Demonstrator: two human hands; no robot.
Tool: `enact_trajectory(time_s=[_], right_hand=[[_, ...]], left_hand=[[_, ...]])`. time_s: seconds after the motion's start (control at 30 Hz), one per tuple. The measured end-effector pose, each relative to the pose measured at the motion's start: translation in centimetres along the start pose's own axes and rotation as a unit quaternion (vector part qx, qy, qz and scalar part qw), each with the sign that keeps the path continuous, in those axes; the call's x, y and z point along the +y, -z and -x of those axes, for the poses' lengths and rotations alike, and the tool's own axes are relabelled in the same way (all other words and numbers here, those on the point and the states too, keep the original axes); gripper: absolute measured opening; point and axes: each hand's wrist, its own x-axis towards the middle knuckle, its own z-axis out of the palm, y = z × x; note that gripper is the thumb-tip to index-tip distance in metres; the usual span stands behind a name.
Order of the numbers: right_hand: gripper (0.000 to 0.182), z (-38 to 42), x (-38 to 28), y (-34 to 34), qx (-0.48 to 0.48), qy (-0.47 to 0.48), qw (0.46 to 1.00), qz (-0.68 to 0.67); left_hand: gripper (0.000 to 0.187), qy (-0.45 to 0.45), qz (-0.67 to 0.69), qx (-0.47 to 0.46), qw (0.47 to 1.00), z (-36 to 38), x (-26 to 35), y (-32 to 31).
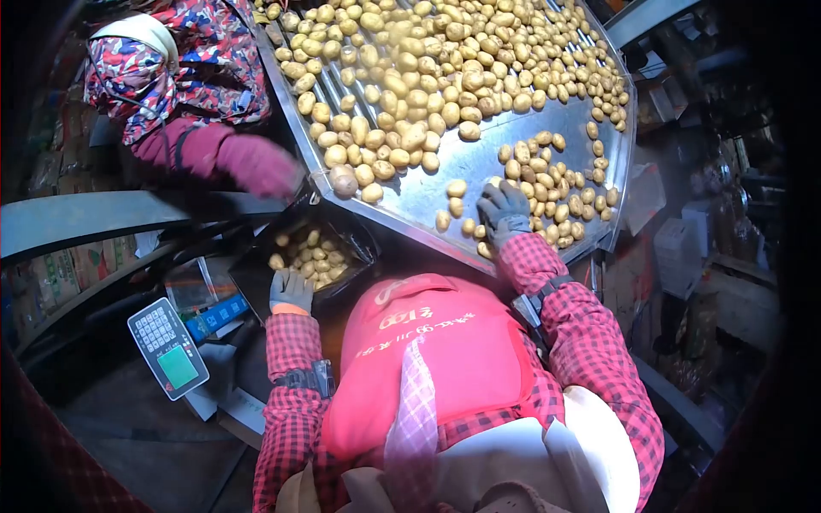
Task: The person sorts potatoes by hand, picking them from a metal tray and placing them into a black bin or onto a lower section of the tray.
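Observation:
My left hand, in a grey glove, is at the near edge of a black bag-like container. Its fingers are hooked over the edge, beside the potatoes inside. My right hand, gloved too, lies on the sloping metal table. The fingers are spread, close to a group of loose potatoes on its right. A few single potatoes lie to its left. The palm side is hidden, so anything under it cannot be seen.
A large mass of potatoes covers the upper table and its rollers. At the upper left, another person's purple sleeve reaches toward the table's corner. A scale display with keypad stands at lower left, below a curved metal rail.

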Motion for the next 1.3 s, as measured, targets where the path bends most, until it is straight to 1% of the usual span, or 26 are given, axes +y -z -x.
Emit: enact_trajectory(time_s=[0.03,0.07,0.1,0.13,0.2,0.23,0.27,0.33,0.37,0.4,0.47,0.57,0.6,0.7,0.77,0.83,0.9,0.97,1.0,1.03,1.07,1.1,1.17,1.2,1.27,1.3], right_hand=[[0.035,-0.8,-0.6,-0.2,-0.004,-0.058,0.998,-0.02],[0.033,-1.7,-1.4,-0.3,-0.009,-0.116,0.992,-0.04],[0.034,-3.4,-2.1,-2.4,0.11,-0.074,0.989,-0.058],[0.039,-6.3,-3.8,-1.9,0.138,-0.043,0.987,-0.076],[0.054,-12.4,-6.7,-1.2,0.113,-0.027,0.983,-0.139],[0.063,-14.7,-8.3,-0.3,0.072,-0.054,0.991,-0.101],[0.07,-16.6,-8.9,0.1,-0.011,-0.078,0.992,-0.096],[0.062,-17.8,-8.8,-2.0,-0.069,-0.108,0.991,-0.024],[0.057,-17.7,-8.3,-1.5,-0.101,-0.116,0.987,-0.044],[0.053,-17.5,-7.9,-0.5,-0.133,-0.121,0.982,-0.065],[0.048,-14.1,-7.4,-0.5,-0.057,-0.119,0.991,0.01],[0.051,-10.9,-5.2,2.5,-0.151,-0.222,0.963,0.031],[0.049,-8.6,-3.3,0.7,-0.076,-0.204,0.976,0.013],[0.042,-7.5,-1.3,2.4,-0.183,-0.265,0.946,-0.03],[0.038,-8.6,-0.2,3.3,-0.274,-0.333,0.9,-0.058],[0.034,-7.0,-0.3,-1.1,-0.121,-0.476,0.849,-0.193],[0.038,-6.5,-3.5,-1.4,-0.036,-0.43,0.881,-0.193],[0.042,-6.4,-8.0,0.2,-0.013,-0.292,0.934,-0.204],[0.054,-7.0,-9.3,0.4,-0.115,-0.148,0.96,-0.21],[0.063,-6.7,-11.0,3.2,-0.116,-0.036,0.924,-0.364],[0.06,-7.0,-11.7,6.3,-0.06,0.069,0.948,-0.305],[0.062,-7.0,-11.1,6.1,-0.127,0.051,0.948,-0.286],[0.061,-7.3,-8.8,5.9,-0.259,0.005,0.949,-0.178],[0.058,-6.9,-7.1,6.1,-0.32,-0.02,0.943,-0.087],[0.047,-1.0,-2.2,4.0,-0.089,0.0,0.99,-0.112],[0.045,0.2,-1.1,4.4,-0.084,0.008,0.991,-0.099]], left_hand=[[0.022,-0.01,-0.037,-0.013,0.999,-0.3,-2.1,0.3],[0.023,0.059,0.126,-0.019,0.99,0.0,-5.2,0.4],[0.023,0.13,0.314,0.003,0.94,0.4,-8.5,0.5],[0.024,0.191,0.462,0.045,0.865,0.7,-11.7,0.6],[0.025,0.129,0.084,-0.027,0.988,0.3,-11.0,0.8],[0.026,0.096,-0.116,-0.06,0.987,-0.2,-10.7,1.1],[0.027,0.065,-0.311,-0.092,0.944,-0.8,-10.6,1.3],[0.029,0.003,-0.655,-0.159,0.739,-1.7,-12.5,1.0],[0.037,-0.229,-0.624,0.055,0.745,-1.2,-14.4,1.4],[0.038,-0.207,-0.627,0.045,0.75,-1.3,-14.3,1.2],[0.042,-0.163,-0.626,0.024,0.762,-1.3,-13.8,1.3],[0.044,0.011,-0.726,-0.209,0.655,-2.8,-13.2,1.9],[0.044,0.006,-0.72,-0.159,0.676,-2.8,-14.3,1.8],[0.043,0.003,-0.69,-0.019,0.723,-3.9,-19.7,1.6],[0.042,0.017,-0.724,0.009,0.689,-5.5,-22.8,2.5],[0.043,0.025,-0.752,0.05,0.656,-7.1,-25.0,3.7],[0.044,0.053,-0.759,0.054,0.646,-8.3,-25.8,5.5],[0.044,0.255,-0.611,-0.053,0.748,-10.8,-24.6,7.5],[0.041,0.165,-0.734,-0.159,0.639,-11.0,-25.1,8.8],[0.038,0.024,-0.867,-0.232,0.441,-11.1,-25.6,10.1],[0.036,-0.118,-0.924,-0.244,0.27,-11.3,-26.2,11.4],[0.033,-0.153,-0.938,-0.223,0.216,-9.8,-28.8,10.8],[0.027,0.005,-0.764,0.037,0.644,-10.7,-27.2,9.1],[0.027,-0.017,-0.772,0.05,0.634,-11.0,-27.0,9.0],[0.026,-0.062,-0.785,0.075,0.612,-11.1,-26.6,8.6],[0.028,-0.078,-0.809,0.051,0.58,-11.9,-25.3,8.2]])
